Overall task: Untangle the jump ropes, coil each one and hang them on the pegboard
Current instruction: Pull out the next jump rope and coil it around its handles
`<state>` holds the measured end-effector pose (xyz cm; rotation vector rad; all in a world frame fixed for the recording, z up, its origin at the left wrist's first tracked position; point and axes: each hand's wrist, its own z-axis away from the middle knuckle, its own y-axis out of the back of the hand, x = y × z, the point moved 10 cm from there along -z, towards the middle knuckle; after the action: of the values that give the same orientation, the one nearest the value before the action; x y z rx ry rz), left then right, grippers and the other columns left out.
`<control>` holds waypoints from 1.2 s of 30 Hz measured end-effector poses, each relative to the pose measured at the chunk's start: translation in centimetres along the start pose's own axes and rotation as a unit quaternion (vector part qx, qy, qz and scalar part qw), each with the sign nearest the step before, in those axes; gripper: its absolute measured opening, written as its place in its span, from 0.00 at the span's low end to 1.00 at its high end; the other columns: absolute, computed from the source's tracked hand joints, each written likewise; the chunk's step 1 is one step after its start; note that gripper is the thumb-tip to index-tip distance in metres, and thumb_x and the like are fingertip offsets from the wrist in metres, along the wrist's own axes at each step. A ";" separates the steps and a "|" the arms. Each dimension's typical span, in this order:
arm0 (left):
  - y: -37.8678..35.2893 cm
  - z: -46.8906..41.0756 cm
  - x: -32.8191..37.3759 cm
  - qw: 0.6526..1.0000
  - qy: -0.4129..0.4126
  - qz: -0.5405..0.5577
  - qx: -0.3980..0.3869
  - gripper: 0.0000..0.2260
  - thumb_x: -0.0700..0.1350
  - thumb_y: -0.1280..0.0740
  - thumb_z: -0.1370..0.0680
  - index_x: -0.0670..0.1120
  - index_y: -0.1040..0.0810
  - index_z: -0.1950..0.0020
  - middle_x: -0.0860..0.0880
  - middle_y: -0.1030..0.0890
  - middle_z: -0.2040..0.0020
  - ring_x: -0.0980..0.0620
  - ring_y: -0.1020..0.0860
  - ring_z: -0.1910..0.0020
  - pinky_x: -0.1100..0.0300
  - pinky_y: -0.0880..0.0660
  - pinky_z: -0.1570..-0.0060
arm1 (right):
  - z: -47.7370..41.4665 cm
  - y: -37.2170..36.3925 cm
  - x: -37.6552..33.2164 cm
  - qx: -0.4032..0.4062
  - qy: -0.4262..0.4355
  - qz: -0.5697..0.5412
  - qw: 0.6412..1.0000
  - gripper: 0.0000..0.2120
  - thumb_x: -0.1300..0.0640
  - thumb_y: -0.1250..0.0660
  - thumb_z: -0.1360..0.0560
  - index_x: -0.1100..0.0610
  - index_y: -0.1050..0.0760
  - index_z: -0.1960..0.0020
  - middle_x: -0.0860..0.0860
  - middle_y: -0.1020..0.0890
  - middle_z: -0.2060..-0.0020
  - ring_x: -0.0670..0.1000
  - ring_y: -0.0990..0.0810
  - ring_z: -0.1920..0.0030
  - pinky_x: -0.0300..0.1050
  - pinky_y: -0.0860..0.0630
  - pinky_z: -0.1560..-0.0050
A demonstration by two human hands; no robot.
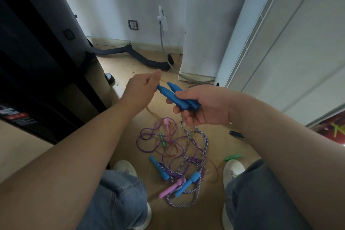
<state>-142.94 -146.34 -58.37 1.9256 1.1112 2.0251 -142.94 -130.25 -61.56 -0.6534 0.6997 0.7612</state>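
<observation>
- Blue handles [172,96]: upper sides partly hidden under right hand [207,107].
- Pale cord [164,81]: faint, blurred where left hand [141,87] pinches it.
- Red item [336,127]: cropped by right edge.

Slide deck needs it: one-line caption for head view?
Right hand holds two blue handles together while left hand pinches their pale cord; remaining ropes lie tangled on the floor.

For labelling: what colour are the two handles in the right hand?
Both handles are blue, seen in the head view.
</observation>
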 end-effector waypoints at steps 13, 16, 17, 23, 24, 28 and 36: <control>0.9 -0.3 -0.1 0.997 0.007 0.072 -0.005 0.23 0.57 0.42 0.17 0.47 0.27 0.68 0.54 0.27 0.74 0.58 0.30 0.75 0.59 0.28 0.66 | -0.5 -1.5 -0.1 -0.028 0.006 0.045 0.999 0.14 0.53 0.38 0.16 0.60 0.24 0.35 0.53 0.23 0.62 0.48 0.26 0.66 0.41 0.23 0.66; 1.6 -0.9 -1.1 0.995 0.035 0.094 0.008 0.22 0.57 0.42 0.17 0.48 0.28 0.67 0.54 0.27 0.74 0.57 0.31 0.74 0.58 0.31 0.66 | -0.4 -1.5 -0.3 -0.036 0.015 0.050 0.998 0.14 0.54 0.38 0.16 0.60 0.24 0.34 0.53 0.23 0.62 0.48 0.25 0.66 0.41 0.22 0.66; 1.4 -0.9 -1.1 0.997 0.032 0.075 0.000 0.22 0.57 0.42 0.17 0.48 0.27 0.67 0.54 0.27 0.73 0.56 0.30 0.73 0.58 0.31 0.65 | -0.3 -1.5 -0.2 -0.035 0.016 0.053 0.998 0.14 0.54 0.38 0.16 0.60 0.24 0.34 0.53 0.23 0.61 0.48 0.25 0.66 0.41 0.22 0.66; 0.5 -0.7 -1.5 0.999 0.028 0.030 -0.018 0.14 0.53 0.45 0.15 0.50 0.23 0.52 0.52 0.17 0.57 0.56 0.19 0.59 0.56 0.22 0.54 | -0.1 -0.3 -0.3 -0.011 0.020 0.069 0.997 0.13 0.55 0.37 0.16 0.60 0.24 0.35 0.54 0.24 0.61 0.48 0.26 0.68 0.41 0.24 0.68; 0.0 -0.6 -1.3 0.998 0.017 0.043 -0.037 0.14 0.53 0.46 0.15 0.51 0.22 0.47 0.52 0.17 0.52 0.56 0.19 0.54 0.56 0.22 0.48 | -0.1 -0.1 -0.2 -0.008 0.016 0.084 0.996 0.13 0.55 0.37 0.17 0.59 0.24 0.36 0.54 0.24 0.62 0.48 0.26 0.68 0.41 0.24 0.67; -2.8 1.3 0.3 0.987 -0.017 0.038 -0.156 0.24 0.56 0.51 0.14 0.48 0.18 0.48 0.53 0.15 0.53 0.57 0.18 0.53 0.59 0.25 0.45 | -0.1 0.2 0.3 -0.003 0.008 0.139 0.990 0.13 0.56 0.36 0.17 0.59 0.26 0.35 0.54 0.23 0.62 0.48 0.27 0.68 0.42 0.26 0.65; -0.8 0.8 0.6 0.997 -0.012 -0.008 -0.075 0.25 0.58 0.44 0.16 0.45 0.27 0.67 0.52 0.30 0.72 0.54 0.33 0.71 0.57 0.34 0.65 | 0.6 1.0 -0.5 0.019 0.023 0.137 0.990 0.11 0.56 0.36 0.17 0.60 0.21 0.39 0.53 0.23 0.60 0.47 0.27 0.66 0.42 0.25 0.62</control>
<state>-142.63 -145.13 -58.45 1.8556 0.9383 2.0098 -143.75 -129.43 -61.11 -0.5470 0.8551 0.9851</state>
